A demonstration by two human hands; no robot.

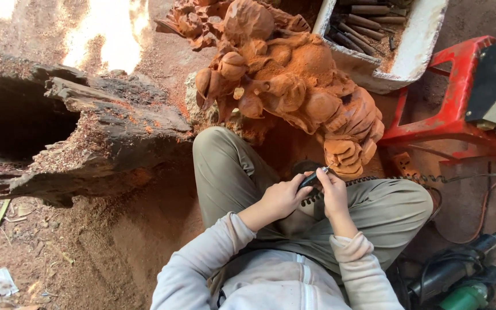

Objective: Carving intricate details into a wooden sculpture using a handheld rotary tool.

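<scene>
A reddish-brown carved wooden sculpture (pixel 294 80) with rounded figures lies in front of my knees. My left hand (pixel 282 198) grips the dark body of a small rotary carving tool (pixel 312 179). My right hand (pixel 334 192) pinches the same tool near its thin bit, whose tip sits close to the sculpture's lower carved edge (pixel 344 158). A coiled black cable (pixel 374 181) runs from the tool across my right thigh. Both hands rest above my lap, over khaki trousers (pixel 231 172).
A large dark hollow log (pixel 87 138) lies at left on sawdust-covered ground. A white tray (pixel 417 51) of chisels stands at top right. A red-framed machine (pixel 460 103) with a control box is at right. Power tools (pixel 460 281) lie at bottom right.
</scene>
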